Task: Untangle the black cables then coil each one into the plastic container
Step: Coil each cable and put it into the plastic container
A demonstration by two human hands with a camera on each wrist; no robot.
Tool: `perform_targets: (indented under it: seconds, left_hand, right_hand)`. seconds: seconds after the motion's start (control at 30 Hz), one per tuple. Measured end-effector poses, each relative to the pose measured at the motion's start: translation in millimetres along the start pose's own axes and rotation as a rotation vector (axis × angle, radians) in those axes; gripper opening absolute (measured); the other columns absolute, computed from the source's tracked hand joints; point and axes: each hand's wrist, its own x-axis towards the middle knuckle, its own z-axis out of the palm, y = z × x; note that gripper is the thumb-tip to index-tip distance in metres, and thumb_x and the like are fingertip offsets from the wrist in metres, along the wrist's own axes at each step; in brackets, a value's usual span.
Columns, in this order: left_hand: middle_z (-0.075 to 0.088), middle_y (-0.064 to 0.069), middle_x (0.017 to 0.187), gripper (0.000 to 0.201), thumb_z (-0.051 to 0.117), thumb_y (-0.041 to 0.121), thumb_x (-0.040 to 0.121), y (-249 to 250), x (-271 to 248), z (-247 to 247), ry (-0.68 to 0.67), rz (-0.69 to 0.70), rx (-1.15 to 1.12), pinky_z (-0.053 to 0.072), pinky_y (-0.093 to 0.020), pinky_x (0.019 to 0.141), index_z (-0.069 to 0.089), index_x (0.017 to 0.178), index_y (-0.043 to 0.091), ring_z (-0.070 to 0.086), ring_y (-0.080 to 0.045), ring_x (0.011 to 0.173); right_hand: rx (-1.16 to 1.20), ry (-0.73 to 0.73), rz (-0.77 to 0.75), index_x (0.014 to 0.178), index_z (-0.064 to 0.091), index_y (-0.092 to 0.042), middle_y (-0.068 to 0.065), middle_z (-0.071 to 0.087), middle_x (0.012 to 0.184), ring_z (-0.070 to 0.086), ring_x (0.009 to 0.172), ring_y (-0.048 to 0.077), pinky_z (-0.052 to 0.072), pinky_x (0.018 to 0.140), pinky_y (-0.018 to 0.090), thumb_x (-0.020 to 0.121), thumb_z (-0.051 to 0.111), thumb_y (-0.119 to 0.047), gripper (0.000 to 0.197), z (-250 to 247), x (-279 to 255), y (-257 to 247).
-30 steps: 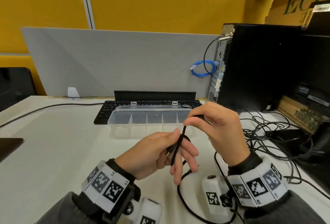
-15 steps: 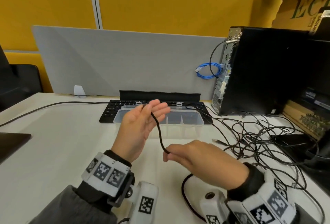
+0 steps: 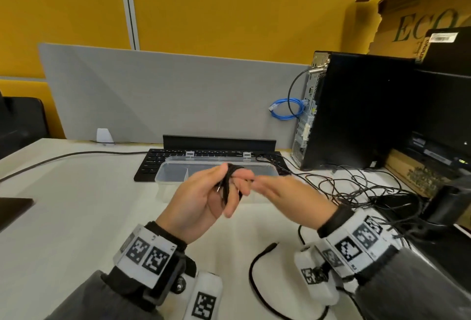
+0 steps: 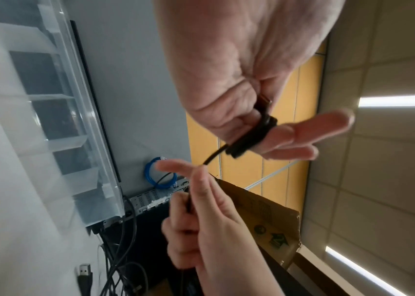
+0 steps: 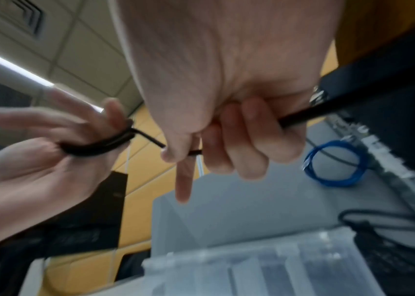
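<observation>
Frame centre, head view: left hand [image 3: 201, 200] has the cable [image 3: 229, 182] wound in several turns around its extended fingers, thumb pinning the plug. Right hand [image 3: 288, 197], just beside, fingers curled around the cable's free run. Container [image 3: 175, 175] just behind the hands; loose cables [image 3: 356, 187] at right.

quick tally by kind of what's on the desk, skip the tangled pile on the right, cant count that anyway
keyboard: 1
plastic container: 1
computer tower: 1
blue cable coil: 1
black cable being coiled: 1
total: 5
</observation>
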Motion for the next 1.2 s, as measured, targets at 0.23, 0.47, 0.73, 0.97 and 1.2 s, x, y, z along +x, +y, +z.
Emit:
perform_targets:
  seconds: [0.23, 0.47, 0.73, 0.97, 1.2]
  left_hand:
    - [0.070, -0.005, 0.103, 0.028, 0.028, 0.013, 0.101, -12.4, 12.7, -22.3, 0.193, 0.207, 0.488, 0.048, -0.014, 0.085, 0.052, 0.114, 0.008, 0.066, -0.007, 0.098]
    - [0.052, 0.000, 0.053, 0.046, 0.034, 0.043, 0.096, -6.4, 3.8, -21.2, -0.158, -0.040, 0.618, 0.040, -0.019, 0.051, 0.058, 0.074, 0.011, 0.039, -0.012, 0.041]
    - [0.034, 0.011, 0.050, 0.027, 0.061, 0.029, 0.086, 40.3, 2.7, -83.1, 0.483, 0.318, 0.569, 0.023, -0.023, 0.047, 0.045, 0.066, 0.019, 0.027, -0.006, 0.045]
    - [0.040, 0.012, 0.048, 0.023, 0.051, 0.026, 0.094, 48.0, -5.1, -99.4, 0.764, 0.372, 0.361, 0.028, -0.014, 0.040, 0.048, 0.073, 0.018, 0.033, -0.002, 0.043]
    - [0.036, 0.008, 0.048, 0.031, 0.048, 0.029, 0.093, 13.1, -5.0, -53.7, 0.460, 0.198, 0.437, 0.026, -0.017, 0.043, 0.042, 0.066, 0.017, 0.029, -0.006, 0.044]
  right_hand:
    - [-0.337, -0.231, -0.154, 0.110, 0.048, -0.026, 0.005, 0.061, 0.105, 0.058, 0.094, 0.029, 0.037, 0.068, 0.034, 0.100, 0.030, -0.029, 0.021, 22.0, -25.0, -41.7]
    - [-0.488, 0.218, -0.081, 0.082, 0.052, -0.027, -0.010, 0.053, 0.068, 0.049, 0.063, 0.010, 0.026, 0.047, 0.014, 0.086, 0.023, -0.061, 0.045, -42.5, -10.3, -26.3]
    - [-0.313, 0.105, 0.413, 0.078, 0.057, -0.027, -0.004, 0.054, 0.064, 0.051, 0.056, 0.009, 0.032, 0.052, 0.018, 0.096, 0.043, -0.039, 0.026, -85.2, -47.6, 77.0]
    - [-0.506, 0.181, 0.785, 0.106, 0.054, -0.024, 0.008, 0.062, 0.108, 0.057, 0.092, 0.025, 0.045, 0.078, 0.037, 0.088, 0.049, -0.051, 0.033, -108.3, -71.1, 118.2]
    - [-0.228, 0.131, 0.004, 0.146, 0.003, -0.037, -0.010, 0.027, 0.147, 0.023, 0.136, 0.010, 0.022, 0.114, 0.039, 0.090, 0.046, -0.049, 0.072, -29.1, -28.0, -24.2]
